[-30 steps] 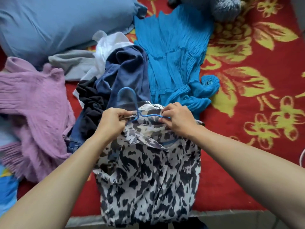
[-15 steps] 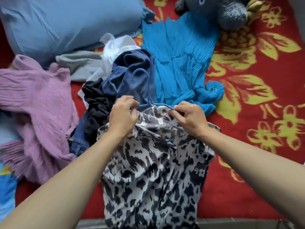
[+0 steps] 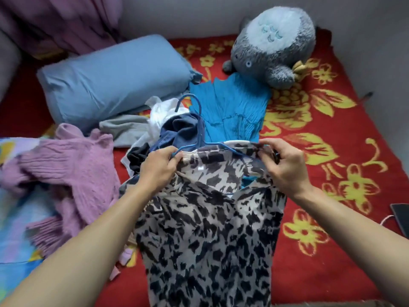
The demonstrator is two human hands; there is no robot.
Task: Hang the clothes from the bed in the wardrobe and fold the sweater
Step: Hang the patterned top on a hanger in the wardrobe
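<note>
Both hands pinch the spotted blouse [image 3: 205, 229] shoulders, left hand [image 3: 158, 171] and right hand [image 3: 285, 167], over the blue hanger [image 3: 200, 138] lying crosswise, hook pointing away.

— Bright or dim?
— Bright enough; soft, even, daylight-like. No telling where from. Colours full, highlights mild.
— Shadows?
— Faint and soft-edged only: under the pillow [image 3: 110, 78], beside the plush toy [image 3: 272, 45], darker in the far left corner below the curtain [image 3: 62, 21].
— Sharp?
— Crisp in the middle: patterned shirt [image 3: 210, 229] and thin hanger [image 3: 201, 129] clean-edged. Smeared toward the left edge: sweater [image 3: 73, 165] fuzzy, printed sheet [image 3: 15, 218] a blur of colour.
— Distortion?
— Plenty, as from a wide lens: far edge of the bed [image 3: 332, 151] bowing, corners pulled outward, everything near the bottom stretched large.
</note>
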